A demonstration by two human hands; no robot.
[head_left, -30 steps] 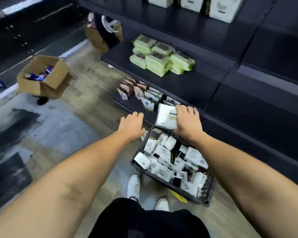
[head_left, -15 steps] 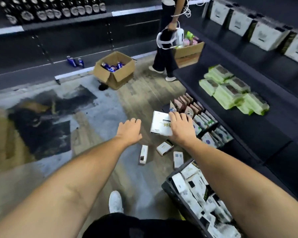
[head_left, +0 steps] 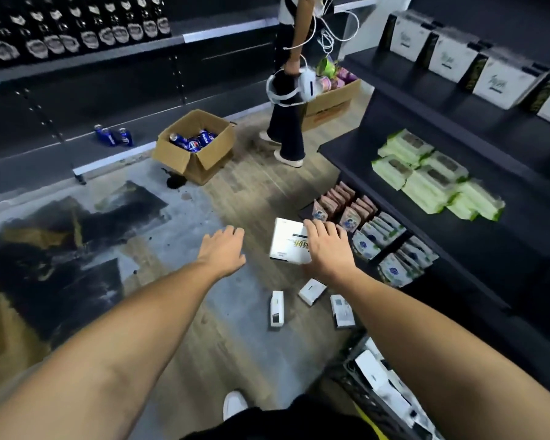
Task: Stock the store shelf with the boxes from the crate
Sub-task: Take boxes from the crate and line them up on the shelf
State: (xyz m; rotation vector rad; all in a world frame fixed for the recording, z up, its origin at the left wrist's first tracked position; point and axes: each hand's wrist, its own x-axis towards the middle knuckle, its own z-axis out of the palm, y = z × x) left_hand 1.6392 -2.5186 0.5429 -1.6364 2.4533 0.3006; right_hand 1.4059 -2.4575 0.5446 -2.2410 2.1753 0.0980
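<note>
A dim shop, lit from above.
The floor (head_left: 235, 328) was brighter than the dark shelves (head_left: 356, 154). Straight lines bent near the edges. The crate (head_left: 350, 373) in the corner looked blurry.

White box (head_left: 288, 239) w/ gold lettering; blue cans (head_left: 193, 141) in brown carton (head_left: 200, 160); pale-green packs (head_left: 426, 176) on black shelf (head_left: 356, 150).

White box (head_left: 286, 241) in right hand (head_left: 327, 249); three smaller boxes (head_left: 311, 292) loose on floor beside crate (head_left: 351, 376)
</note>
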